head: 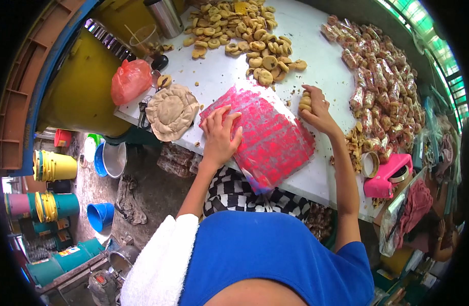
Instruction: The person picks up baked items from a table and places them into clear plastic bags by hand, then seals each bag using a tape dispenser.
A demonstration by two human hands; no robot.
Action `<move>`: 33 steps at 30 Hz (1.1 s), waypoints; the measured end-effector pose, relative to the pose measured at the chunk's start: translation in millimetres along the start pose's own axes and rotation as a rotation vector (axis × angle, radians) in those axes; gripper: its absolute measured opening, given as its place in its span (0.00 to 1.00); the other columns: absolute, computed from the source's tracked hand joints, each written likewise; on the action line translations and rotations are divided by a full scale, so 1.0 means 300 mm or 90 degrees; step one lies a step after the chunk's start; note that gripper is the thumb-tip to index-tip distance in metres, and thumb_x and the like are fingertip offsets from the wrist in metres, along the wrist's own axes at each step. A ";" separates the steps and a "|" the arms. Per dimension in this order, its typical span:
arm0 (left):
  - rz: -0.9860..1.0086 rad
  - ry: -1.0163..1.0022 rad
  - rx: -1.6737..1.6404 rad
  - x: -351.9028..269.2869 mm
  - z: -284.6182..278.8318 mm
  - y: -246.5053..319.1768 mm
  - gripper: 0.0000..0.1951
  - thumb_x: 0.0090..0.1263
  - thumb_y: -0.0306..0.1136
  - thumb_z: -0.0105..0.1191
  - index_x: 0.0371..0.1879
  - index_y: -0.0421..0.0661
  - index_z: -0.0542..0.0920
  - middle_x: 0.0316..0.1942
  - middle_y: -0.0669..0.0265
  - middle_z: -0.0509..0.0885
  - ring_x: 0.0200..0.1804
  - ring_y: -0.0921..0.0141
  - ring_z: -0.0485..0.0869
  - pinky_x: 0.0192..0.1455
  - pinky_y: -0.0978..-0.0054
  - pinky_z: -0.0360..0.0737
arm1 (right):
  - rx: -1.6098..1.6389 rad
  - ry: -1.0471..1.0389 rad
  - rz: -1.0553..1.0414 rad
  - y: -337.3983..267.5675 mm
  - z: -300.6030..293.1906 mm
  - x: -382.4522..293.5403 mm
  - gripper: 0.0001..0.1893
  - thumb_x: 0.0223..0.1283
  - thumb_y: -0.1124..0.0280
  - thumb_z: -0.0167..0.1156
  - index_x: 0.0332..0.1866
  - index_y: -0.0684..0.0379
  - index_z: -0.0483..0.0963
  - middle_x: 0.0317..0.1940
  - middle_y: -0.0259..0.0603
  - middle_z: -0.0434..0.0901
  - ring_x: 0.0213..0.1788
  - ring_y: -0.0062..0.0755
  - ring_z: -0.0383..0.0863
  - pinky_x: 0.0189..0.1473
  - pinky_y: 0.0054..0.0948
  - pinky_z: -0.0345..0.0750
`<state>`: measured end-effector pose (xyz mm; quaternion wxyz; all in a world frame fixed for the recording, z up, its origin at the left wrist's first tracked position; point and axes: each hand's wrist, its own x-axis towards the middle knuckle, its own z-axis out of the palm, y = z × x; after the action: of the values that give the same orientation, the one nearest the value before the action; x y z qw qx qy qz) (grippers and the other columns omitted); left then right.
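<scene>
A stack of red-printed clear plastic wrappers [270, 141] lies aslant at the front edge of the white table [318, 42]. My left hand [222, 132] rests on its left side, fingers spread and holding nothing. To the right of the stack, my right hand [319, 109] has its fingers curled around a short row of round cookies [305, 101], at table height. Beyond the wrappers is a loose heap of round, filled cookies [253, 38]. Wrapped cookie packs [383, 80] are piled along the table's right side.
A pink tape dispenser [387, 178] and a tape roll [370, 164] sit at the right front, beside broken cookies [355, 143]. At the left are a beige fabric hat [172, 112], a red plastic bag [132, 81], a plastic cup [145, 40] and a steel tumbler [165, 17].
</scene>
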<state>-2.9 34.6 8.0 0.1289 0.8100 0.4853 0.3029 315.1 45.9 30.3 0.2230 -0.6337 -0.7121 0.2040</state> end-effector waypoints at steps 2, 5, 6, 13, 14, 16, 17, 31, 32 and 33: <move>0.001 -0.002 0.000 -0.003 0.004 -0.003 0.19 0.64 0.39 0.56 0.55 0.53 0.77 0.64 0.62 0.68 0.69 0.59 0.60 0.71 0.55 0.50 | -0.009 -0.006 0.012 0.007 0.002 -0.008 0.38 0.49 0.57 0.55 0.69 0.55 0.57 0.60 0.50 0.63 0.65 0.47 0.62 0.64 0.58 0.56; 0.003 -0.002 0.009 -0.004 0.006 -0.005 0.20 0.64 0.39 0.57 0.56 0.53 0.77 0.64 0.62 0.68 0.69 0.59 0.60 0.71 0.55 0.50 | -0.032 -0.001 0.013 0.014 0.004 -0.010 0.38 0.49 0.57 0.55 0.70 0.53 0.56 0.60 0.50 0.62 0.67 0.48 0.60 0.65 0.60 0.54; -0.003 -0.006 0.013 -0.008 0.006 -0.002 0.20 0.64 0.39 0.57 0.56 0.53 0.77 0.65 0.62 0.68 0.69 0.59 0.60 0.71 0.56 0.50 | -0.047 0.001 0.009 0.009 0.004 -0.014 0.38 0.49 0.58 0.54 0.70 0.52 0.56 0.60 0.50 0.62 0.67 0.47 0.60 0.65 0.60 0.54; 0.065 0.090 -0.029 -0.024 -0.057 0.033 0.14 0.63 0.29 0.58 0.49 0.52 0.81 0.57 0.65 0.75 0.64 0.61 0.66 0.67 0.60 0.58 | 0.084 -0.083 -0.092 -0.014 -0.039 0.015 0.36 0.48 0.70 0.53 0.69 0.54 0.58 0.56 0.49 0.65 0.62 0.41 0.66 0.65 0.43 0.65; 0.119 0.044 -0.095 -0.057 -0.082 0.044 0.13 0.62 0.26 0.59 0.45 0.51 0.82 0.54 0.65 0.77 0.60 0.62 0.69 0.64 0.62 0.63 | 0.321 -0.130 -0.082 -0.062 -0.040 -0.007 0.37 0.46 0.76 0.52 0.69 0.55 0.58 0.54 0.46 0.66 0.58 0.37 0.69 0.62 0.37 0.68; 0.187 -0.017 -0.182 -0.105 -0.116 0.085 0.11 0.57 0.25 0.65 0.38 0.49 0.82 0.45 0.66 0.80 0.50 0.63 0.75 0.54 0.67 0.73 | 0.665 -0.279 -0.075 -0.189 -0.023 -0.058 0.38 0.41 0.81 0.51 0.67 0.59 0.60 0.51 0.37 0.68 0.51 0.25 0.71 0.55 0.22 0.71; 0.175 -0.025 -0.183 -0.134 -0.099 0.093 0.11 0.57 0.25 0.65 0.38 0.49 0.82 0.45 0.66 0.80 0.50 0.63 0.75 0.54 0.67 0.73 | 0.636 -0.327 -0.141 -0.222 0.012 -0.072 0.38 0.41 0.80 0.52 0.67 0.59 0.59 0.56 0.39 0.67 0.58 0.28 0.70 0.60 0.26 0.69; 0.160 -0.230 -0.241 -0.141 -0.071 0.098 0.15 0.54 0.34 0.69 0.38 0.46 0.80 0.40 0.64 0.77 0.45 0.62 0.74 0.51 0.67 0.74 | 0.152 -0.199 -0.281 -0.283 0.140 -0.132 0.31 0.45 0.65 0.52 0.62 0.53 0.61 0.68 0.48 0.59 0.72 0.49 0.54 0.73 0.44 0.49; 0.152 -0.237 -0.238 -0.142 -0.068 0.094 0.15 0.54 0.34 0.69 0.38 0.46 0.80 0.40 0.65 0.77 0.46 0.63 0.74 0.51 0.67 0.74 | 0.133 -0.193 -0.276 -0.283 0.148 -0.137 0.31 0.46 0.65 0.52 0.62 0.52 0.61 0.68 0.48 0.59 0.73 0.49 0.54 0.73 0.44 0.49; 0.143 -0.242 -0.234 -0.137 -0.071 0.095 0.16 0.53 0.33 0.69 0.39 0.46 0.81 0.40 0.65 0.78 0.46 0.63 0.74 0.51 0.67 0.74 | 0.113 -0.187 -0.275 -0.284 0.150 -0.137 0.31 0.46 0.65 0.52 0.62 0.52 0.61 0.69 0.48 0.58 0.73 0.49 0.54 0.73 0.44 0.49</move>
<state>-10.1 -16.9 24.0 0.3282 0.8638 0.2967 0.2409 224.1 -4.9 39.9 0.2101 -0.4089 -0.8348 0.3029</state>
